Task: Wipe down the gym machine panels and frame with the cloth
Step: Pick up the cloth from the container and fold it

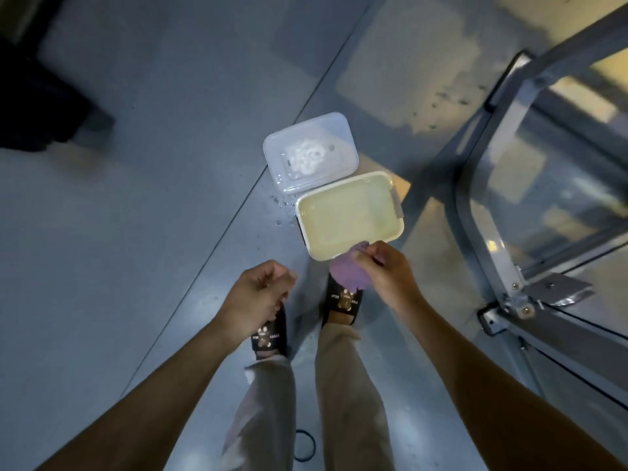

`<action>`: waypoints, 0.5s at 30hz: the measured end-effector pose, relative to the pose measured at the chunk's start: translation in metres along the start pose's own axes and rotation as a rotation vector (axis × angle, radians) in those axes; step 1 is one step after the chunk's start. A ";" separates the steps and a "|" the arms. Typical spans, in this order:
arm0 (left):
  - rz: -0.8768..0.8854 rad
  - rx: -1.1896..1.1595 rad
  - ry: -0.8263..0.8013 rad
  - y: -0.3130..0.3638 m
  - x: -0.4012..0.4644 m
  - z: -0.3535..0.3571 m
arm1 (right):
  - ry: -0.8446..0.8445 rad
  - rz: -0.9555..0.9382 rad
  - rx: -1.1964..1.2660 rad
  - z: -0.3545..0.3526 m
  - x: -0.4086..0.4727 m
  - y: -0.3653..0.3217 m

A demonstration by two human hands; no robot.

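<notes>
Cloth (348,275), purple and bunched, is hanging from the right hand (382,266) gripping its top, above the near corner of the liquid-filled tub (350,214). Left hand (261,290) is curling empty. Likely wet, limp, dripping; bunching suits it.

The right hand (384,270) grips a bunched purple cloth (346,271) over the near corner of a white rectangular plastic tub (401,229) of pale liquid on the grey floor (136,215). Its clear lid (272,144) lies touching the tub's far edge. The left hand (258,294) hangs curled, holding nothing.
</notes>
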State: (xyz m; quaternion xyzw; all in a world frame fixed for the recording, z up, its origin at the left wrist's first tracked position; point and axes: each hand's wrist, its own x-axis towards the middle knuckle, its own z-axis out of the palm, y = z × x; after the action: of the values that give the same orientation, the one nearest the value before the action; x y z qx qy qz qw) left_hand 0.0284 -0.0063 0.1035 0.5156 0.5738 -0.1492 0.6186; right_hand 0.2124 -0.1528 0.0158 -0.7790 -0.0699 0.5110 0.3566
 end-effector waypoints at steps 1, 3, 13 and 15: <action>0.025 -0.012 0.020 0.013 -0.014 -0.005 | -0.013 -0.035 0.070 -0.003 -0.020 -0.024; 0.052 -0.081 0.042 0.042 -0.046 -0.016 | -0.047 -0.094 0.205 -0.010 -0.070 -0.075; 0.280 -0.432 -0.373 0.153 -0.271 -0.061 | -0.051 -0.448 0.288 -0.038 -0.335 -0.250; 0.451 -0.351 -0.338 0.173 -0.313 -0.071 | 0.018 -0.442 0.313 -0.044 -0.378 -0.264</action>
State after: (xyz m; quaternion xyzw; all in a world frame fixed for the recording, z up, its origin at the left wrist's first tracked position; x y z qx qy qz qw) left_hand 0.0302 -0.0031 0.4685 0.4830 0.3512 0.0092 0.8021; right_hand 0.1404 -0.1590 0.4733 -0.6848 -0.1554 0.4183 0.5761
